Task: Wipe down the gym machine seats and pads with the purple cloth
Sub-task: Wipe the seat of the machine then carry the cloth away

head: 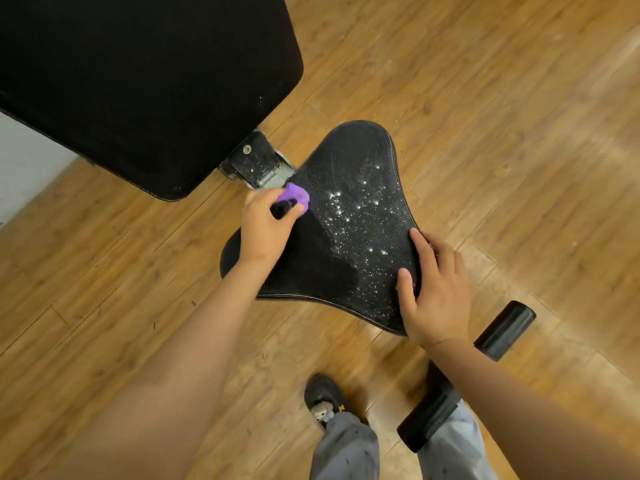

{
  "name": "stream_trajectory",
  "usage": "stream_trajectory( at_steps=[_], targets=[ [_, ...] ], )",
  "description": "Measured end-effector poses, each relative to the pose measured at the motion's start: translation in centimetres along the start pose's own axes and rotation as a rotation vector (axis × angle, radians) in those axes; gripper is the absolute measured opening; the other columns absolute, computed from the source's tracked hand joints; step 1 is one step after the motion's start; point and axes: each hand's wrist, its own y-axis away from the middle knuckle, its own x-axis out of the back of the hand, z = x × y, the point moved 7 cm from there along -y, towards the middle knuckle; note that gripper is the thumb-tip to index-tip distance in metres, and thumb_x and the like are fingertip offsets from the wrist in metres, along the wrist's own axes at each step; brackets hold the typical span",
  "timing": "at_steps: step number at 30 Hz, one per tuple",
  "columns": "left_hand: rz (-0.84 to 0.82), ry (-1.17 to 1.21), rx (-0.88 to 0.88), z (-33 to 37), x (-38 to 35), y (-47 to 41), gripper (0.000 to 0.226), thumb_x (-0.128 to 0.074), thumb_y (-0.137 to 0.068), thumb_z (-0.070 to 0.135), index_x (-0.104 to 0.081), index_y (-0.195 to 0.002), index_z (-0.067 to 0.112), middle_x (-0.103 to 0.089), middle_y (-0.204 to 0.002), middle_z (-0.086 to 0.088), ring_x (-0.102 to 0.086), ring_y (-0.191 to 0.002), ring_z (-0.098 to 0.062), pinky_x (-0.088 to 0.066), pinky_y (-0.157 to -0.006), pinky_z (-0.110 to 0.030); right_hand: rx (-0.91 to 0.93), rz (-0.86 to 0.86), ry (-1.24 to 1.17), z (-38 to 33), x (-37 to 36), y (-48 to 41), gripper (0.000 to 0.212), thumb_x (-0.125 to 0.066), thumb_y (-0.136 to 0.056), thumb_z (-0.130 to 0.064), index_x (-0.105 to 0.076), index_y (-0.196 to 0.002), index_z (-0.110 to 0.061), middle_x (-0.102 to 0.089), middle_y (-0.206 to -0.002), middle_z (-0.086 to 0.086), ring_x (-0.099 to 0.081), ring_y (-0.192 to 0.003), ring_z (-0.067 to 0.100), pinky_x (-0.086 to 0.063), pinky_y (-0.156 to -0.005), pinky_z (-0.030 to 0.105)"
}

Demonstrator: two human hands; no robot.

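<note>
The black seat pad (349, 220) lies flat below the camera, its long axis running from the narrow rounded end at upper right, toward the wooden floor (485, 98), down to the broad flared end nearest the person. Its cover is pebbled vinyl with a stitched seam round the edge, and the middle and right part is speckled with bright droplets, while the strip along the left side looks darker and plain.

The purple cloth (298, 197) is bunched small at the seat's left edge, close to the dusty metal bracket (258, 164) that joins the seat to the large black back pad (138, 88). The left hand (266, 226) is closed round the cloth together with a short black object (282, 207); what that object is cannot be made out, and most of the cloth is hidden inside the fist. The right hand (436, 289) rests palm down on the seat's right edge, fingers spread and gripping nothing.

The back pad is smooth, matte, with rounded corners, and is cut off by the top and left of the frame. At lower right two black cylindrical foam rollers (504, 329) sit on a bar, one partly behind the right forearm. A dark shoe (323, 396) and grey trouser legs (346, 448) show at the bottom.
</note>
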Motion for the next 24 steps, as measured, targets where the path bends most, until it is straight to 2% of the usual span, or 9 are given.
stream_trajectory(
  at_steps=[5,7,8,10,12,13,16,20,24],
  targets=[
    [0.114,0.101,0.106,0.1,0.1,1.5,0.032,-0.074,-0.083,0.017,-0.065,-0.111,0.005,-0.049,-0.112,0.003,-0.047,-0.100,-0.007,-0.036,-0.089,-0.002,-0.003,0.005,-0.006,0.0,0.1,0.1,0.056,-0.037,-0.092,-0.039,-0.044,-0.142,-0.015,-0.047,-0.135,0.006,-0.044,-0.118,0.022,-0.037,-0.099,0.035],
    [0.082,0.067,0.097,0.1,0.5,2.3,0.041,-0.075,-0.081,0.022,-0.063,-0.118,0.009,-0.049,-0.111,0.008,-0.048,-0.103,-0.007,-0.041,-0.094,-0.012,-0.020,-0.011,-0.017,0.1,0.1,0.1,0.056,-0.036,-0.092,-0.039,-0.043,-0.142,-0.017,-0.047,-0.136,0.003,-0.043,-0.119,0.020,-0.037,-0.098,0.033],
    [0.055,0.050,0.089,0.1,0.7,2.6,0.050,-0.076,-0.080,0.025,-0.059,-0.127,0.015,-0.050,-0.112,0.011,-0.046,-0.108,-0.006,-0.041,-0.093,-0.014,-0.029,-0.025,-0.022,0.1,0.1,0.1,0.056,-0.036,-0.092,-0.040,-0.043,-0.143,-0.018,-0.046,-0.136,0.001,-0.042,-0.119,0.018,-0.037,-0.097,0.033],
    [-0.006,0.089,0.098,-0.1,1.3,3.2,0.071,-0.076,-0.081,0.030,-0.042,-0.143,0.029,-0.051,-0.114,0.017,-0.036,-0.113,0.003,-0.033,-0.087,-0.004,-0.042,-0.066,-0.020,0.0,0.1,0.0,0.055,-0.036,-0.092,-0.039,-0.041,-0.144,-0.020,-0.044,-0.139,-0.001,-0.039,-0.122,0.017,-0.035,-0.100,0.032],
    [0.001,0.147,0.117,-0.9,2.0,4.0,0.075,-0.070,-0.085,0.034,-0.029,-0.149,0.033,-0.052,-0.120,0.020,-0.031,-0.118,0.007,-0.027,-0.087,-0.001,-0.044,-0.109,0.002,-0.1,0.2,-0.1,0.052,-0.040,-0.095,-0.036,-0.039,-0.144,-0.019,-0.041,-0.142,-0.001,-0.037,-0.128,0.019,-0.031,-0.107,0.035],
    [0.053,0.168,0.139,-1.6,2.5,4.6,0.072,-0.065,-0.089,0.036,-0.028,-0.150,0.032,-0.051,-0.128,0.018,-0.029,-0.124,0.005,-0.026,-0.094,-0.005,-0.029,-0.117,0.017,-0.4,0.4,-0.4,0.050,-0.043,-0.096,-0.034,-0.040,-0.143,-0.017,-0.041,-0.142,0.001,-0.036,-0.129,0.021,-0.029,-0.109,0.037],
    [0.315,0.132,0.312,-4.5,3.1,6.8,0.053,-0.051,-0.097,0.034,-0.037,-0.146,0.019,-0.044,-0.145,0.000,-0.028,-0.138,-0.015,-0.029,-0.110,-0.032,0.192,-0.102,0.038,-4.5,0.1,-3.1,0.048,-0.058,-0.091,-0.022,-0.047,-0.136,-0.011,-0.045,-0.139,0.006,-0.038,-0.129,0.026,-0.031,-0.108,0.040],
    [0.511,-0.012,0.624,-6.2,1.3,8.5,0.039,-0.047,-0.098,0.033,-0.051,-0.130,0.011,-0.053,-0.134,-0.008,-0.041,-0.129,-0.028,-0.029,-0.107,-0.039,0.588,-0.285,0.087,-12.8,-4.4,-8.3,0.058,-0.065,-0.082,-0.011,-0.048,-0.137,-0.010,-0.046,-0.142,0.009,-0.033,-0.136,0.029,-0.032,-0.109,0.046],
    [0.566,-0.047,0.665,-6.7,0.7,8.3,0.036,-0.044,-0.096,0.034,-0.055,-0.124,0.014,-0.058,-0.123,-0.005,-0.048,-0.121,-0.026,-0.035,-0.100,-0.039,0.869,-0.602,0.307,-17.6,-9.1,-11.2,0.062,-0.066,-0.087,-0.025,-0.040,-0.144,-0.021,-0.041,-0.146,0.003,-0.029,-0.138,0.024,-0.026,-0.111,0.040]
  ],
)
